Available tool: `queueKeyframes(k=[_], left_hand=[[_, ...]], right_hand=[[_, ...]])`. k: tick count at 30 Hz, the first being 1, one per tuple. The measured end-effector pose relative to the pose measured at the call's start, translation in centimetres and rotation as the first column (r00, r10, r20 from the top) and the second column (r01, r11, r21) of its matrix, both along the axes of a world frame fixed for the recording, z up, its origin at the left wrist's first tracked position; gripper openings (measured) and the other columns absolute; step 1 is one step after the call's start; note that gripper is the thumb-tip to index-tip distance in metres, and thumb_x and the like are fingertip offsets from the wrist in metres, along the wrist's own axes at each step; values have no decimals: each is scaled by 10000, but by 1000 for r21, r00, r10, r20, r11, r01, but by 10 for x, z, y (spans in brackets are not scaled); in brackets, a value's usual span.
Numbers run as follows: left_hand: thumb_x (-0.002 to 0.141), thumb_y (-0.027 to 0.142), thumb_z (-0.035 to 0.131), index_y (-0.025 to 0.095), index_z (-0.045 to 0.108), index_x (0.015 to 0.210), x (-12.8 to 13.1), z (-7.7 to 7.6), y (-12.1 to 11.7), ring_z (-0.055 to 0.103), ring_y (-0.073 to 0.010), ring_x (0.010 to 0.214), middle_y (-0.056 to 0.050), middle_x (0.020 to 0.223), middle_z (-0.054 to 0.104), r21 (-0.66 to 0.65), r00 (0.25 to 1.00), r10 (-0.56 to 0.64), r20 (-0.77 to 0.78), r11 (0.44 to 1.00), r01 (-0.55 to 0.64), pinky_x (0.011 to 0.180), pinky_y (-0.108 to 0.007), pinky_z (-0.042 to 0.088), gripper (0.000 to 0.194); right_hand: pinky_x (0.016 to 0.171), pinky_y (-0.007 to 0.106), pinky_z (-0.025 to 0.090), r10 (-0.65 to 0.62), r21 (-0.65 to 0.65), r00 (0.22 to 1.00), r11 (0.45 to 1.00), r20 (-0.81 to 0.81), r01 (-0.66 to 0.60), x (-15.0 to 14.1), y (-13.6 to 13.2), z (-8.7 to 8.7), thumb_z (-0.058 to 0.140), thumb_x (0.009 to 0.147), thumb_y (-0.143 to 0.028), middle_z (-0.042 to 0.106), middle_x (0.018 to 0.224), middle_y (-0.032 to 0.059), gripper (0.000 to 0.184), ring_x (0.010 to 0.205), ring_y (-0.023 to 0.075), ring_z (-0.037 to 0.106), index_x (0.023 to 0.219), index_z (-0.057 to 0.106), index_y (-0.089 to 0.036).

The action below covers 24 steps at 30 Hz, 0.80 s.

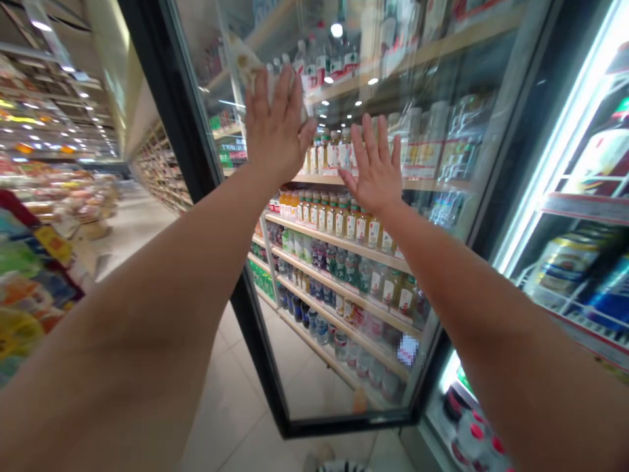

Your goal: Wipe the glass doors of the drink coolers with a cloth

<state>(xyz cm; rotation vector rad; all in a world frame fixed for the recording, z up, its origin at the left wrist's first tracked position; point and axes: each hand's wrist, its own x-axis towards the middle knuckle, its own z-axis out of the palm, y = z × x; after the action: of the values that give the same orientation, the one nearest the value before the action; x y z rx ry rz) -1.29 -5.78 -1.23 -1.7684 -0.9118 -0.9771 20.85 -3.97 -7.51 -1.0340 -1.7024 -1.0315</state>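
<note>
A glass cooler door [344, 288] with a black frame stands swung open in front of me. My left hand [276, 124] lies flat against its upper glass, fingers stretched upward. Behind those fingers shows a pale, cloth-like patch [242, 58]; whether it is a cloth under the hand or a reflection I cannot tell. Lower and to the right, my right hand [376, 164] is held with fingers spread and palm toward the glass. It looks to be touching the pane or very close to it, with nothing visible in it.
Through and in the glass appear shelves of bottled drinks [339, 219]. On the right, the lit cooler holds cans [560, 262] and bottles [607, 154]. At left are colourful packages [29, 288] and an aisle floor [132, 219] beside long stocked shelves [160, 160].
</note>
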Motion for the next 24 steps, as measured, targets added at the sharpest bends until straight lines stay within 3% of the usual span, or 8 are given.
queueKeyframes(k=[2,5,7,11,15,17,21,24], left_hand=[[1040,638,274,221,183,1637,6,-3,0,-80,-305,1551,12,1702,81,-51,990,-32,-138,998,25,1263,-587,-56,733],[1029,655,310,309,219,1626,7,-3,0,-24,-254,1562,72,1687,149,-138,890,-100,-445,989,42,1285,-529,-25,696],[1053,604,312,267,204,1630,2,3,2,-16,-258,1556,60,1693,129,-82,917,-65,-394,996,35,1280,-538,-17,677],[1054,544,373,148,158,1632,-1,3,3,-63,-313,1527,9,1703,62,34,1000,8,17,999,-8,1256,-596,-49,732],[1007,602,374,264,270,1614,12,-26,-5,-49,-265,1558,76,1684,152,-150,980,-63,-190,988,34,1276,-553,-64,703],[1024,528,334,299,378,1568,18,-31,-9,62,-249,1559,96,1647,271,-216,951,-122,-283,974,60,1284,-549,21,592],[1036,384,274,242,521,1462,26,-4,-15,344,-221,1450,71,1554,456,-174,963,-179,-199,974,146,1238,-478,275,513],[1054,287,58,202,245,1602,30,27,-16,264,-202,1490,47,1623,325,-166,984,-156,-89,976,140,1214,-457,322,586]], right_hand=[[1274,563,-8,-7,6,1000,1000,-22,8,0,2,0,137,1001,-669,82,1708,50,802,1581,273,-16,1642,162,-187],[1280,515,-52,18,8,999,1000,-37,-18,-1,4,-1,94,979,-686,68,1703,3,824,1573,214,-117,1638,152,-196],[1281,499,-74,57,19,997,998,-46,-56,-1,5,-1,62,967,-692,93,1695,-36,822,1552,167,-194,1637,146,-223],[1290,502,-56,104,47,993,994,-53,-101,1,4,-1,25,953,-703,155,1681,-63,828,1550,154,-191,1633,169,-253],[1293,531,11,75,14,997,997,-31,-74,3,-5,0,80,970,-699,111,1694,-3,838,1581,240,-13,1632,194,-199],[1290,555,44,61,-5,998,998,-12,-61,4,-9,0,119,986,-685,109,1695,29,829,1581,260,26,1634,198,-173],[1279,615,97,53,-25,999,998,-3,-53,7,-15,-2,184,1001,-663,132,1691,4,774,1581,261,12,1644,169,-231],[1278,621,111,50,-40,999,998,6,-49,9,-16,-2,197,1002,-664,112,1695,-6,766,1580,263,-7,1645,156,-250]])
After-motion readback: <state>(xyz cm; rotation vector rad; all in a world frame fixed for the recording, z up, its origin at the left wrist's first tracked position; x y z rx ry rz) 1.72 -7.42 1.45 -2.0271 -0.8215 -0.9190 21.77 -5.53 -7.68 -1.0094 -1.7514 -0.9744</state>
